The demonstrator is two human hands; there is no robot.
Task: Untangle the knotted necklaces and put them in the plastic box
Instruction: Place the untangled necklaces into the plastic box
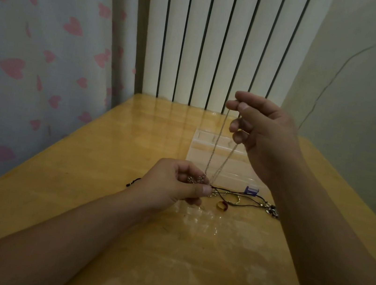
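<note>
A thin silver chain necklace (215,146) hangs taut between my hands. My right hand (257,133) pinches its upper end, raised above the table. Lower down, my left hand (175,184) pinches the bottom of the chain, where small silver flower charms (197,180) show between the fingers. A black cord necklace (235,195) with dark beads lies on the table just right of my left hand, tangled with the chain's lower end. The clear plastic box (205,150) stands open behind the chain.
A red-and-gold ring (222,206) and a thin gold ring (234,198) lie by the cord. A small blue-purple object (251,191) sits at the box's front corner. The wooden table (102,178) meets a heart-print curtain at left and a radiator behind.
</note>
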